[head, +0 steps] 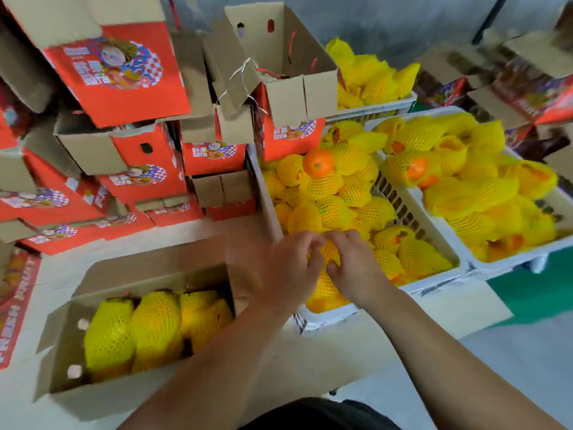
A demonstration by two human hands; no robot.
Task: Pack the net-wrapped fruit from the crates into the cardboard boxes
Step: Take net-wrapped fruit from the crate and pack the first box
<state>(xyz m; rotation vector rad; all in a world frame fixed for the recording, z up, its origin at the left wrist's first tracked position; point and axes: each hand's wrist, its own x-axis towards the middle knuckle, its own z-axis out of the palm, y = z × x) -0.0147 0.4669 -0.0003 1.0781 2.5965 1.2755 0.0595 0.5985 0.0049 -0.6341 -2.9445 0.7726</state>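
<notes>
Both hands reach into the near white crate (434, 285), which is heaped with oranges in yellow foam nets. My left hand (290, 268) and my right hand (353, 265) curl together round one net-wrapped fruit (329, 254) at the crate's front left. An open cardboard box (62, 392) lies at the lower left with several net-wrapped fruits (155, 327) packed in a row. One bare orange (318, 163) sits on top of the heap at the back of the crate.
A second white crate (508, 265) of netted fruit stands to the right, and a third (384, 107) behind. Red printed cardboard boxes (124, 88) are stacked open at the back left. Flat cardboard lies under the crates, a green floor patch (533, 296) at right.
</notes>
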